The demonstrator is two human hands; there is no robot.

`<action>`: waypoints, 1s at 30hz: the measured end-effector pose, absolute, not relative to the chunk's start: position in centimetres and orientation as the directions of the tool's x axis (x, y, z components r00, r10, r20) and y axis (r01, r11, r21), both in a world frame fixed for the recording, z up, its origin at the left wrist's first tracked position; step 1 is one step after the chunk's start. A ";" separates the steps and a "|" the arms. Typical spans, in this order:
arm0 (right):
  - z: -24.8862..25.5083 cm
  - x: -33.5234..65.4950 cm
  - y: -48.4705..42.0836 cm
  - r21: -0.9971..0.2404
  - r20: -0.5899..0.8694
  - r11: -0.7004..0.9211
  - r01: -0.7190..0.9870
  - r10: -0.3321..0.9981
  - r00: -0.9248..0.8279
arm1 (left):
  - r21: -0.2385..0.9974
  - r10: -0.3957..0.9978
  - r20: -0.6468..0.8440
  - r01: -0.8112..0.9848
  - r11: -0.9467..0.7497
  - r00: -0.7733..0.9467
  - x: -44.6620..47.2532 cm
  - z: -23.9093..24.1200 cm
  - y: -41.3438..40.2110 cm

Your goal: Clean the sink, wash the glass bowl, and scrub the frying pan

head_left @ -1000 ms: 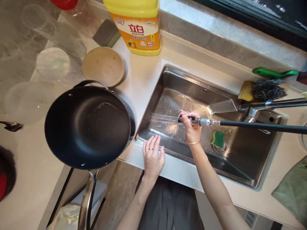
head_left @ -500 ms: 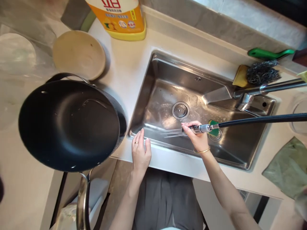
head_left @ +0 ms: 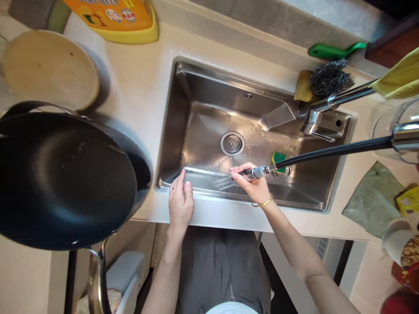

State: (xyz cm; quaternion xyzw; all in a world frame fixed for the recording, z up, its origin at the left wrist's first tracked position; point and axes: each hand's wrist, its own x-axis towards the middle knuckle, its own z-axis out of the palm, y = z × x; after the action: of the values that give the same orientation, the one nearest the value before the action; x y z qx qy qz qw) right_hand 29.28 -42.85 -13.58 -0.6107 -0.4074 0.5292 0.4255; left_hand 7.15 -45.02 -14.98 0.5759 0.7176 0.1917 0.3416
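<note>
My right hand [head_left: 252, 185] is closed round the pull-out spray head [head_left: 257, 172], whose black hose [head_left: 330, 150] runs off to the right. Water fans from it to the left along the near wall of the steel sink [head_left: 183, 87]. My left hand [head_left: 180, 203] rests on the sink's front rim with its fingers laid over the edge, holding nothing; a ring shows on one finger. The round drain [head_left: 232, 143] lies just beyond the spray head. A green and yellow sponge [head_left: 277, 158] sits by a second strainer under the hose.
A large black wok [head_left: 62, 174] fills the counter at left, its handle pointing toward me. Behind it are a wooden lid [head_left: 49, 69] and a yellow detergent bottle [head_left: 121, 19]. A steel scourer [head_left: 329, 78], green-handled brush [head_left: 337, 50], tap [head_left: 330, 104] and green cloth [head_left: 369, 198] sit at right.
My right hand has drawn the spray head from over the drain toward the near wall of the sink, spray still aimed left. My left hand has slid slightly left along the rim.
</note>
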 end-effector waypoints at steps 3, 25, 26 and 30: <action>-13.5 26.0 -40.5 -0.966 -0.251 -0.239 -0.094 0.956 0.149 | 0.669 0.953 -0.259 0.682 0.296 -0.160 6.0 -14.6 -44.8; -13.8 32.6 -45.1 -0.916 -0.339 -0.361 0.176 0.930 0.142 | 0.485 0.864 -0.471 0.870 0.085 0.178 8.4 -17.6 -45.9; -14.2 33.5 -45.0 -0.912 -0.310 -0.344 0.225 0.935 0.172 | 0.475 0.858 -0.474 0.878 0.057 0.200 8.8 -17.7 -46.0; -15.9 36.3 -43.6 -0.889 -0.153 -0.250 0.385 0.952 0.265 | 0.487 0.827 -0.492 0.873 0.003 0.272 10.3 -17.7 -46.2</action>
State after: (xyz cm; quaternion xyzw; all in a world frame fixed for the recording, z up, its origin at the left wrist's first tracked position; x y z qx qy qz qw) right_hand 36.26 -43.57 -15.93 -0.6978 -0.4789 0.3715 0.3817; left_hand 10.29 -46.16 -17.71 0.7055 0.6024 -0.0312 0.3720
